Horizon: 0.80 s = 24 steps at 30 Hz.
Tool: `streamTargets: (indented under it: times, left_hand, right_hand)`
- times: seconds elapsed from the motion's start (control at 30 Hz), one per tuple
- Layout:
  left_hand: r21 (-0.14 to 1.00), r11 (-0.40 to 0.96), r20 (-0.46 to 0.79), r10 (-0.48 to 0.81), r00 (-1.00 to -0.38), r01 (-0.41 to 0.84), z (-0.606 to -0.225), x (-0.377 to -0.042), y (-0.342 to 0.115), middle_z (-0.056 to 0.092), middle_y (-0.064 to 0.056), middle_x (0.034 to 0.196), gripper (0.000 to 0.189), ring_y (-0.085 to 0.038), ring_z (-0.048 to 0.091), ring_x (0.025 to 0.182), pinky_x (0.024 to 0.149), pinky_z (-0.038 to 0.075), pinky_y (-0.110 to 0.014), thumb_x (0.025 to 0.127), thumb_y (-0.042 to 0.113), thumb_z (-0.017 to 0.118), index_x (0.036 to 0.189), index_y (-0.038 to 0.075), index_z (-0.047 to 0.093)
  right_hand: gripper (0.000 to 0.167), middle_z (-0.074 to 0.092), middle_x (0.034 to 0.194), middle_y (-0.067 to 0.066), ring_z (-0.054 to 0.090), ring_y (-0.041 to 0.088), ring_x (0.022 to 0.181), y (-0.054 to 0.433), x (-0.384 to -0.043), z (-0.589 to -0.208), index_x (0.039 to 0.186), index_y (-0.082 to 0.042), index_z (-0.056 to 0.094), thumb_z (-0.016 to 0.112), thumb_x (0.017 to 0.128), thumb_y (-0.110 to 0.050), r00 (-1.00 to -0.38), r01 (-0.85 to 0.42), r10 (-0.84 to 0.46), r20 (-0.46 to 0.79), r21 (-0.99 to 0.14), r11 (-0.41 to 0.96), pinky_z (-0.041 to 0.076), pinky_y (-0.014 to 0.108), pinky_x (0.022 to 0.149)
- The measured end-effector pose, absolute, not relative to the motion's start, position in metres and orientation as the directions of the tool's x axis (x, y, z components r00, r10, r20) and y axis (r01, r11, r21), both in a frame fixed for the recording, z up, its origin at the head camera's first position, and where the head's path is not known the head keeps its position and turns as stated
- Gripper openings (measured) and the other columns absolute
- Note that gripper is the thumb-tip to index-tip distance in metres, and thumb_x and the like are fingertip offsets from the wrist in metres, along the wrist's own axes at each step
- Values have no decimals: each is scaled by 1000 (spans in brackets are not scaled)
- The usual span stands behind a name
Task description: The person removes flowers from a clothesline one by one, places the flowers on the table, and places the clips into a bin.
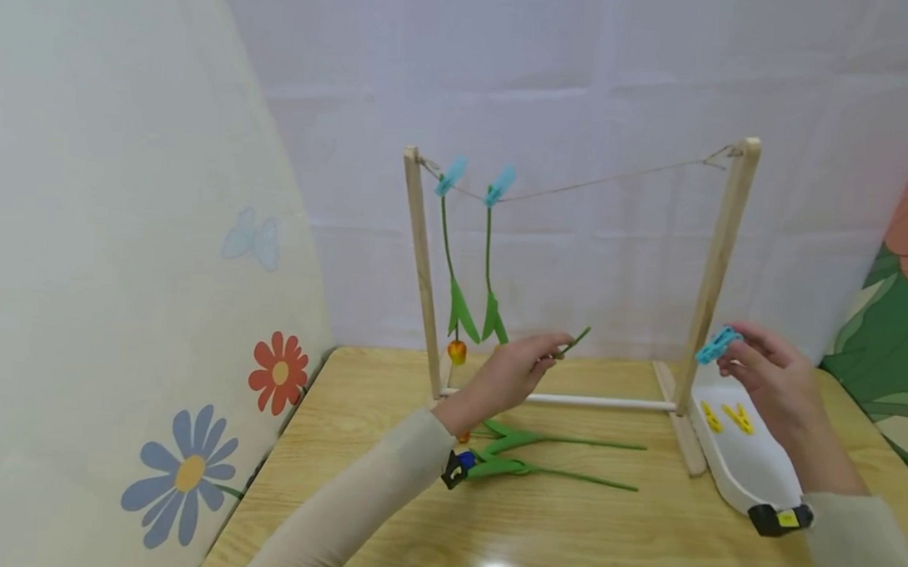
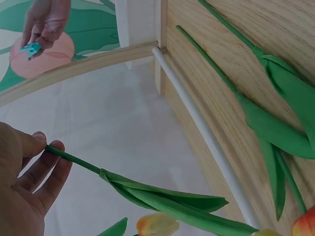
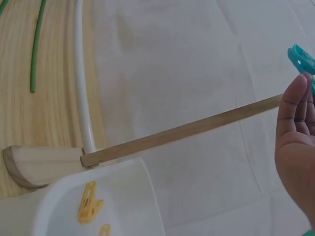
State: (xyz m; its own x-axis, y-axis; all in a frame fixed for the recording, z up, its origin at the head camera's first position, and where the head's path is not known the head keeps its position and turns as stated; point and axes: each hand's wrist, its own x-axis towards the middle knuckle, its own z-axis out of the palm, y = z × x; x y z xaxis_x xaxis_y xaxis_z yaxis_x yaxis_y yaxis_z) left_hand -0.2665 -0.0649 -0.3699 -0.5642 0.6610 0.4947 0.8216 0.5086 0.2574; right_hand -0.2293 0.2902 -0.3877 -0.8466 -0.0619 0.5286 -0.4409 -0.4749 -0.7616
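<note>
My left hand [image 1: 502,375] pinches the green stem of an artificial tulip [image 2: 78,161] near its end, in front of the wooden frame. In the left wrist view its leaves point down and away; its bloom is hard to make out. Off to the right, my right hand [image 1: 781,387] holds a blue clothespin [image 1: 718,345] between thumb and fingers, above the white tray [image 1: 763,474]. Two tulips hang bloom-down from the string [image 1: 615,179], each clipped by a blue clothespin [image 1: 500,187] near the left post. More tulips [image 1: 567,473] lie on the table below the left forearm.
The wooden frame has a left post [image 1: 422,274], a right post [image 1: 721,259] and a white bar [image 1: 600,401] low between them. Yellow clothespins [image 1: 738,417] lie in the white tray beside the right foot. A white cloth [image 1: 581,71] hangs behind the table [image 1: 357,472].
</note>
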Motion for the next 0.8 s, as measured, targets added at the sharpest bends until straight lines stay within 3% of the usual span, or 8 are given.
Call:
streamTargets:
  times: [0.17, 0.33, 0.5, 0.8]
  left_hand:
    - [253, 518, 463, 677, -573, 817, -373, -262, -63, 72, -9, 120, 41, -19, 70, 106, 91, 57, -27, 100, 2, 60, 140, 7, 56]
    - [146, 510, 427, 740, -519, 847, -386, -258, -59, 71, -7, 121, 40, -17, 69, 107, 94, 55, -24, 100, 4, 61, 140, 7, 57]
    - [42, 513, 398, 778, -486, 857, -397, -248, -55, 72, -5, 116, 40, -16, 70, 101, 86, 57, -20, 100, 7, 62, 140, 11, 58]
    - [-15, 502, 396, 797, -456, 865, -405, -240, -50, 73, -2, 111, 40, -14, 70, 96, 72, 56, -15, 101, 5, 57, 140, 17, 58]
  right_hand:
    - [34, 73, 102, 10, 70, 19, 89, 302, -224, -397, 126, 9, 63, 40, 102, 13, -856, -413, -54, 514, -744, -525, 58, 25, 79]
    - [35, 74, 103, 9, 70, 18, 91, 314, -219, -408, 124, 6, 66, 41, 102, 14, -878, -380, -44, 478, -748, -545, 59, 25, 81]
    - [36, 74, 103, 7, 70, 16, 91, 324, -216, -418, 122, 4, 68, 40, 102, 14, -885, -385, -33, 464, -770, -509, 58, 24, 81]
    - [37, 73, 104, 5, 70, 13, 93, 339, -212, -434, 121, 0, 70, 42, 101, 14, -902, -376, 3, 431, -782, -497, 57, 21, 81]
